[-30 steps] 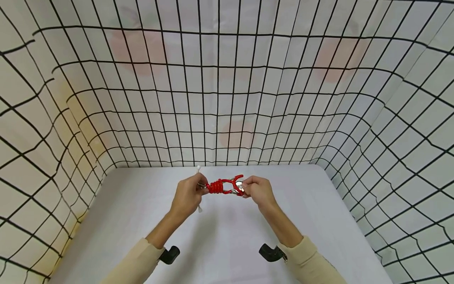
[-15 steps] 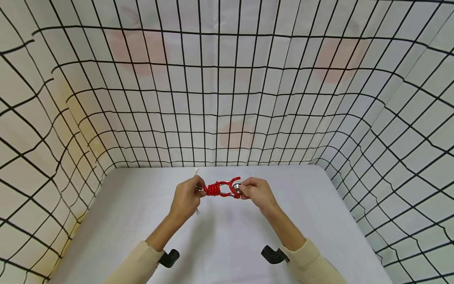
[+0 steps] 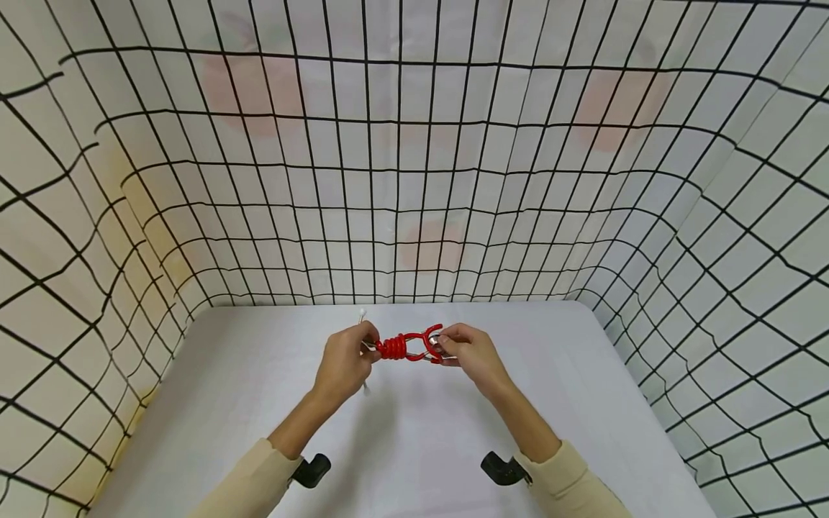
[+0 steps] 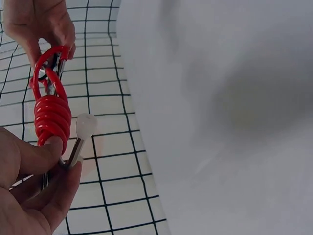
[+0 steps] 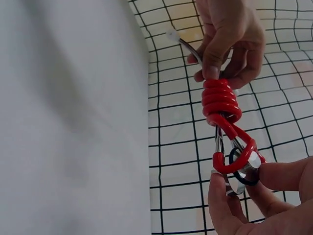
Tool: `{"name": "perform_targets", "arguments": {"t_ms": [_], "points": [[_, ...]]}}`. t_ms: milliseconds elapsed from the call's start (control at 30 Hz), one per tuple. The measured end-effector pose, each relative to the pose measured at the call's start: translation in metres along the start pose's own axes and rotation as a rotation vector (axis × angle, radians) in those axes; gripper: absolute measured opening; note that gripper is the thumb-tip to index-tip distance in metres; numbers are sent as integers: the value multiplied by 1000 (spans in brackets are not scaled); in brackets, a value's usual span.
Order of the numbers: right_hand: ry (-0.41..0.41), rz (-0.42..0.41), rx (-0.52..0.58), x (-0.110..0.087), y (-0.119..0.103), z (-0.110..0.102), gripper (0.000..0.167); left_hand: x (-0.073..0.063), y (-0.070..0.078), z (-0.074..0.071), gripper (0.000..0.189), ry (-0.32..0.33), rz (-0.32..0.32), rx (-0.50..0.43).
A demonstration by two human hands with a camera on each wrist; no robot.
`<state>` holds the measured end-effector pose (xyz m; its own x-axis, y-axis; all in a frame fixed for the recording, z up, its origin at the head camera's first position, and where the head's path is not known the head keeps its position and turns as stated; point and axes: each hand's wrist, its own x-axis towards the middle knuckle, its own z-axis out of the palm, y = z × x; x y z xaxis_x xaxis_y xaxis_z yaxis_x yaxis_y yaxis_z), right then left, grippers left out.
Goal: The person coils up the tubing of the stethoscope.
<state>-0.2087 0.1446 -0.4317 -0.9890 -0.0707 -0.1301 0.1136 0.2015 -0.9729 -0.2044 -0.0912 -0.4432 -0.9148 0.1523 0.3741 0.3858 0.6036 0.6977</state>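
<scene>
A stethoscope point(image 3: 393, 348) with red tubing wound in a tight coil is stretched between both hands, held up above the table. My left hand point(image 3: 346, 360) grips its metal ear tubes just beside the coil, thumb against the red tubing in the left wrist view. One white ear tip point(image 4: 86, 126) sticks out past those fingers. On the other end, my right hand point(image 3: 478, 356) pinches the silver chest piece point(image 5: 250, 169) between thumb and fingers. A black ring point(image 5: 235, 166) runs round the chest piece, beside a loop of red tubing. The fingers partly cover the chest piece.
Below the hands lies a white table point(image 3: 427, 446). Black netting point(image 3: 414, 169) over pale cloth rises behind the table and along both sides. Black camera mounts point(image 3: 311, 471) hang at the sleeve cuffs.
The right fingers have come slightly left and farther over the chest piece. The stethoscope has shifted slightly, first left and then back right. Both hands have kept their hold.
</scene>
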Motion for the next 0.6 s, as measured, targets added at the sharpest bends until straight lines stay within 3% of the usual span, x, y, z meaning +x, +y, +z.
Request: {"name": "perform_targets", "arguments": {"t_ms": [300,600], "points": [[40,96,7,8,18,1,34,-2,-6,9,24,-58,-33,37],[60,157,-3,24,65,12,30,-6,-36,43,28,-78,-110,54]]}}
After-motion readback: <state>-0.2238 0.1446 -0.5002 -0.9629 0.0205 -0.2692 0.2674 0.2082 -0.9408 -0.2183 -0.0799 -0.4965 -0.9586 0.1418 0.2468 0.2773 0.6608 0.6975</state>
